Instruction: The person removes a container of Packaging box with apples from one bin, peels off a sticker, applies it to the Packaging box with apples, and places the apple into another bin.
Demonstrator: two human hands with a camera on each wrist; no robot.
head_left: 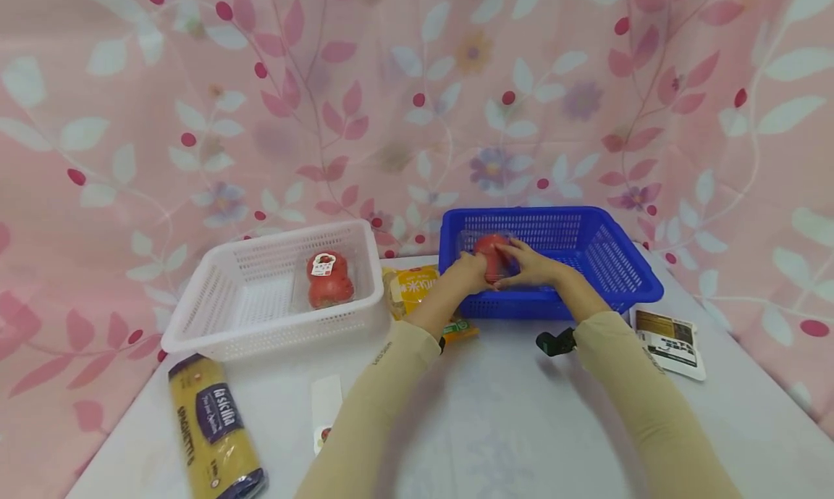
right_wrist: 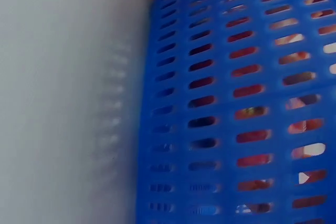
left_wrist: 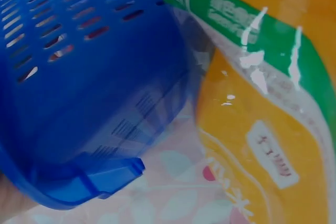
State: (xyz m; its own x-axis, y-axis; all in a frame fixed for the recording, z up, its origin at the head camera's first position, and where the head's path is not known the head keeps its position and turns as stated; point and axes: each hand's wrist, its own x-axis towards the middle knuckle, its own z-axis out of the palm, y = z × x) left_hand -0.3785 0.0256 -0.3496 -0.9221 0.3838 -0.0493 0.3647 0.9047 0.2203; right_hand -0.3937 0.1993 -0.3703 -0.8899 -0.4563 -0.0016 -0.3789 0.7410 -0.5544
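The blue basket (head_left: 606, 267) is slotted plastic with a smooth, faintly glossy wall, and the white basket (head_left: 274, 325) is the same perforated plastic. The tomato pack (head_left: 493, 256) is clear, shiny plastic. The yellow bag (left_wrist: 273, 129) is glossy film that catches white glare, as is the spaghetti packet (head_left: 211, 430). The tabletop (head_left: 495, 419) looks smooth and matt. The backdrop (head_left: 391, 86) is soft printed cloth.

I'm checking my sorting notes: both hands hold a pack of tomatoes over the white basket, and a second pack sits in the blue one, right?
The baskets are swapped. In the head view both hands, left hand and right hand, hold the pack of tomatoes over the blue basket; the second pack sits in the white basket.
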